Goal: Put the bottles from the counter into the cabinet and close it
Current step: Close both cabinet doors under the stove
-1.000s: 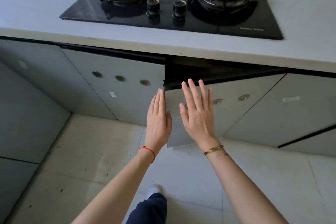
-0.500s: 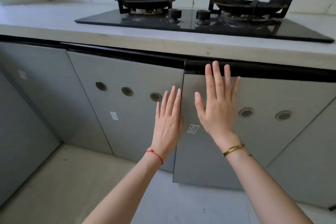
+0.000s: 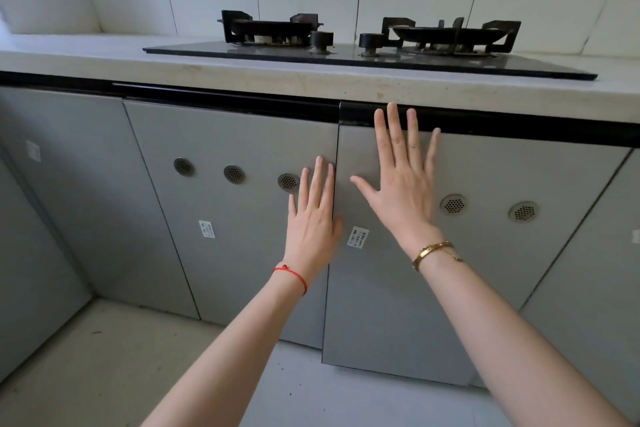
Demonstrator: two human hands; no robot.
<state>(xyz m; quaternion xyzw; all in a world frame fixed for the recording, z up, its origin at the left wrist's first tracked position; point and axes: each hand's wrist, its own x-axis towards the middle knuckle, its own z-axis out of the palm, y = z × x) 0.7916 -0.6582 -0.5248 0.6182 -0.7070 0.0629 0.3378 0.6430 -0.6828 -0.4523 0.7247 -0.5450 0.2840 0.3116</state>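
The cabinet door [image 3: 398, 288] may spring back ajar if both flat, empty hands, left hand [image 3: 313, 218] and right hand [image 3: 398, 191], lift off before it seats.

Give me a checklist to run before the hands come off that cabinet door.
1. Counter free of bottles: ok in the part seen; its far ends lie out of frame.
2. Right door flush with the left door: not ok; its lower left corner seems to stand proud of its neighbour.
3. Right hand flat on the right door: ok, fingers spread, tips at the black strip.
4. Left hand clear of the seam: not ok; it lies right along it.
5. Bottles inside the cabinet: cannot tell, the doors hide them.
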